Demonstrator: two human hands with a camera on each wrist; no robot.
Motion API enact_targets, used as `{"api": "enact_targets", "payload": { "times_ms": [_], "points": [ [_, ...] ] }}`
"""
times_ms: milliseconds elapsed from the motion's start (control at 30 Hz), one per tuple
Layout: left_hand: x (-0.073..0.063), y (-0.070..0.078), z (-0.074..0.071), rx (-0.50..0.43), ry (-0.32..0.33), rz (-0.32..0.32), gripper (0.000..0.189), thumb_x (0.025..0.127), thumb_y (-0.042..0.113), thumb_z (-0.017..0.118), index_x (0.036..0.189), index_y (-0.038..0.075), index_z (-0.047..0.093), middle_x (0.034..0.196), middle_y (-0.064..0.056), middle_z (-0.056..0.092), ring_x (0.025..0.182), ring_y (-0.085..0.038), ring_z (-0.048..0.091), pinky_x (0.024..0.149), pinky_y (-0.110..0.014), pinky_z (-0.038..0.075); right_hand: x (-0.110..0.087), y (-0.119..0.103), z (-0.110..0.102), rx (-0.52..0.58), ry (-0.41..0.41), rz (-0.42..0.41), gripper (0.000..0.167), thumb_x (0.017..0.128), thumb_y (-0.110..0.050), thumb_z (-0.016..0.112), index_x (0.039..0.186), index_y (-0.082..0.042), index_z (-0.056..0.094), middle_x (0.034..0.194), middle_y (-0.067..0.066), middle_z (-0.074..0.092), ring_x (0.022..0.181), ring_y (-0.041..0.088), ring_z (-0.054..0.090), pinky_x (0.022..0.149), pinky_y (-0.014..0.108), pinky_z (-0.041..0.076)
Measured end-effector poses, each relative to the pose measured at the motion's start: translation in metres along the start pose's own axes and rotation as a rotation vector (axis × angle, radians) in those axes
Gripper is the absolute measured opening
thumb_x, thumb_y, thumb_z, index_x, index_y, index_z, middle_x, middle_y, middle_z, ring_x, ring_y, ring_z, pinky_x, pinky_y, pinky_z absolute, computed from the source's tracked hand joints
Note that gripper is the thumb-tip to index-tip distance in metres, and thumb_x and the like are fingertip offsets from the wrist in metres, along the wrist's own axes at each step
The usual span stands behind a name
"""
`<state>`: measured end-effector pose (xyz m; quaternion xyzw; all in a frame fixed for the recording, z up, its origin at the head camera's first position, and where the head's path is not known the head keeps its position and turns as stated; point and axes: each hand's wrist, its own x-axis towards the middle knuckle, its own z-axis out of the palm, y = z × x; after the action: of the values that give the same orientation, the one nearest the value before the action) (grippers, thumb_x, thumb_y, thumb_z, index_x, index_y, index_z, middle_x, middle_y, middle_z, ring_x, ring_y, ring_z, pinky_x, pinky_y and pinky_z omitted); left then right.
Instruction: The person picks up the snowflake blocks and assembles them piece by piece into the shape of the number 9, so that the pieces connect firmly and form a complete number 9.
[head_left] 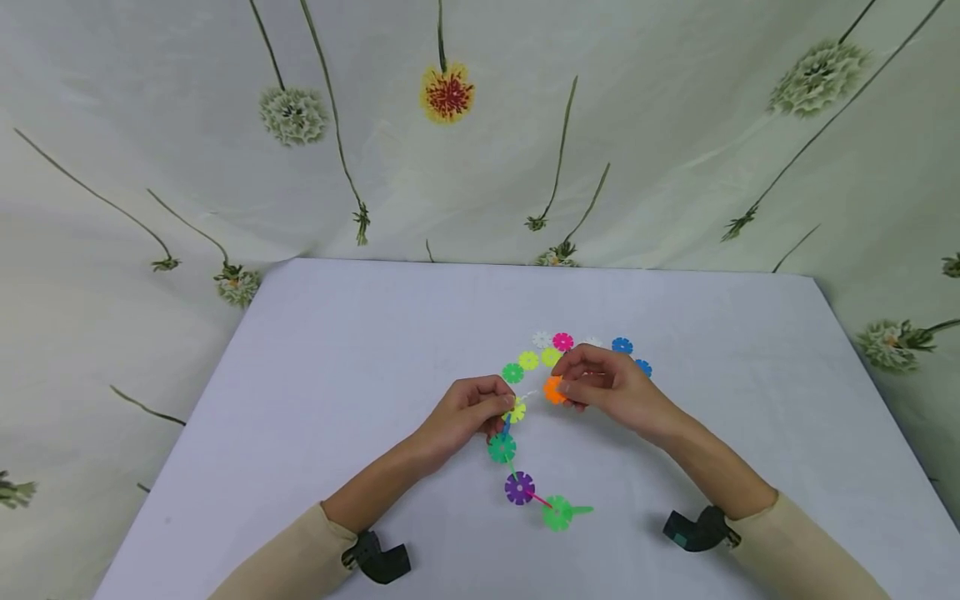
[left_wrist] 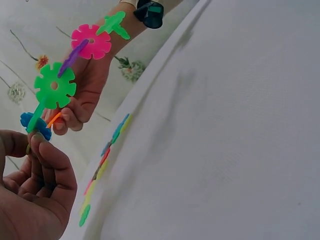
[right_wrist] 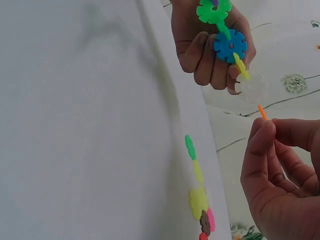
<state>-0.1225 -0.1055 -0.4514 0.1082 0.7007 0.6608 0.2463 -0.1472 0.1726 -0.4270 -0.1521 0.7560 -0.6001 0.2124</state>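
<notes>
In the head view, the left hand (head_left: 474, 410) pinches a yellow piece (head_left: 518, 412) of a flower chain (head_left: 513, 488) that runs toward five o'clock, the right hand (head_left: 611, 390) pinches an orange piece (head_left: 554, 390) between two and three o'clock from it, and more pieces (head_left: 528, 360) lie on the bench (head_left: 337, 350) around twelve o'clock. In the left wrist view, the chain goes up toward one o'clock, so much joining looks done. In the right wrist view, the orange piece sits at five o'clock of a clear piece (right_wrist: 252, 89); I cannot tell if they touch, but hooking it on seems left.
</notes>
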Motion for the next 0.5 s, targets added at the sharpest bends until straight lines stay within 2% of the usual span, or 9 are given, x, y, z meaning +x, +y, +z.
{"api": "enact_targets", "payload": {
  "times_ms": [133,300,500],
  "points": [
    [-0.0008,0.0005,0.0004,0.005,-0.007,-0.005,0.020,0.107,0.019,0.058,0.108,0.000,0.065,0.080,0.005,0.061,0.073,-0.011,0.057,0.068,-0.018,0.054,0.0027,0.0006,0.0037,0.037,0.004,0.007,0.021,0.104,-0.017,0.070,0.123,-0.008,0.068,0.107,0.012,0.068,0.093,0.051,0.069,0.083,0.032,0.065],
    [-0.0005,-0.0008,0.0005,0.016,-0.016,-0.003,0.020,0.107,0.018,0.059,0.106,-0.001,0.065,0.079,0.004,0.060,0.072,-0.011,0.056,0.068,-0.018,0.054,0.0042,0.0032,0.0078,0.048,-0.027,-0.005,0.022,0.103,-0.014,0.070,0.123,-0.004,0.067,0.107,0.015,0.067,0.093,0.044,0.075,0.083,0.032,0.066],
    [0.0000,-0.0019,0.0015,0.077,-0.033,0.016,0.019,0.107,0.016,0.060,0.107,-0.001,0.067,0.080,0.002,0.060,0.072,-0.012,0.057,0.067,-0.019,0.054,0.0037,0.0063,0.0106,0.038,-0.040,-0.021,0.018,0.102,-0.012,0.072,0.118,-0.004,0.071,0.108,0.018,0.068,0.088,0.043,0.075,0.082,0.032,0.066]
  ]
}}
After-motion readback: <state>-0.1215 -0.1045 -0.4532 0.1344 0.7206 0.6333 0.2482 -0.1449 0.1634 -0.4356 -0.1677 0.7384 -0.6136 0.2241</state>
